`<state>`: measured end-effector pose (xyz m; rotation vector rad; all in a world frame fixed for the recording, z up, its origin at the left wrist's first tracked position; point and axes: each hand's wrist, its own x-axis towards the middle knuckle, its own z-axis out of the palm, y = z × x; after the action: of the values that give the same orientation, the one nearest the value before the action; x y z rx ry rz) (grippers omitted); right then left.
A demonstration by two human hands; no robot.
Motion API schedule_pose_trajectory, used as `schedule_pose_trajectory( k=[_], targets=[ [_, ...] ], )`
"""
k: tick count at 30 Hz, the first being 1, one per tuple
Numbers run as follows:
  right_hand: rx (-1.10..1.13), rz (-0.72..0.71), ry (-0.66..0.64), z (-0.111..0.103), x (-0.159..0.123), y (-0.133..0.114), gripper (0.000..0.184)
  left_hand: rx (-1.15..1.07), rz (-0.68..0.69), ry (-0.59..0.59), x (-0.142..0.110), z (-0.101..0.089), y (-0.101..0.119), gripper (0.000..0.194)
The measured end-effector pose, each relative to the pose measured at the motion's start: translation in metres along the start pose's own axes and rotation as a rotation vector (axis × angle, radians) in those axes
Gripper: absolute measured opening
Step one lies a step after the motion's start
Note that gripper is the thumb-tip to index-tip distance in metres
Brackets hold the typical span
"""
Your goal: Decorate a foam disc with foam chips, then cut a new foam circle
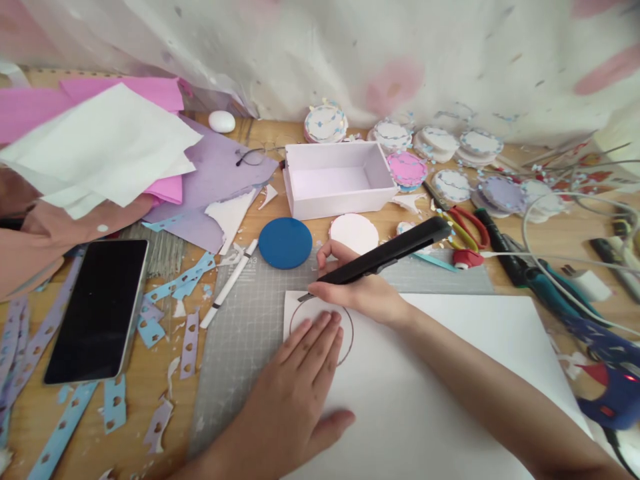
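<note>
A large white sheet (440, 393) lies on the grey cutting mat (235, 373), with a dark circle outline (353, 333) drawn near its upper left corner. My left hand (305, 380) rests flat on the sheet, fingers stretched out across the circle. In my right hand (365, 293) is a black utility knife (385, 257), tilted, its blade tip at the circle's top edge. Whether the blade has pierced the sheet I cannot tell. Just beyond the sheet lie a blue disc (285, 243) and a pale pink disc (354, 233).
A white open box (340, 183) stands behind the mat, near several decorated round pieces (453, 185). Left are a phone (100, 310), a white pen (230, 283), punched strips and stacked sheets (105, 147). Right are pliers (467, 227), cables and a blue glue gun (613, 393).
</note>
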<state>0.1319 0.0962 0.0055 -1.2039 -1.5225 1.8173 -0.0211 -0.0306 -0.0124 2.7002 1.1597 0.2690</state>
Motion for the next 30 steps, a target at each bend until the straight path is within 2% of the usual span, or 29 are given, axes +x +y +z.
schedule_pose_trajectory(
  k=[10,16,20,23,26,30],
  targets=[
    [-0.006,0.023,-0.063,0.0,0.0,0.001,0.033,0.0,0.002,-0.015,0.0,0.0,0.001,0.078],
    [-0.03,-0.027,-0.249,-0.001,0.002,-0.002,0.03,0.008,-0.003,0.01,-0.001,0.002,0.001,0.078],
    [-0.08,-0.132,-0.382,-0.008,0.01,-0.003,0.03,0.01,-0.01,-0.006,-0.002,0.002,0.001,0.078],
    [-0.073,-0.186,-0.434,-0.014,0.015,-0.001,0.032,0.006,-0.01,-0.023,-0.002,0.001,0.001,0.079],
    [-0.075,-0.195,-0.43,-0.018,0.016,0.0,0.032,0.002,-0.011,-0.027,-0.002,0.0,0.0,0.08],
    [-0.127,-0.212,-0.278,-0.025,0.015,0.0,0.029,0.003,-0.013,-0.035,-0.001,-0.001,0.001,0.079]
  ],
)
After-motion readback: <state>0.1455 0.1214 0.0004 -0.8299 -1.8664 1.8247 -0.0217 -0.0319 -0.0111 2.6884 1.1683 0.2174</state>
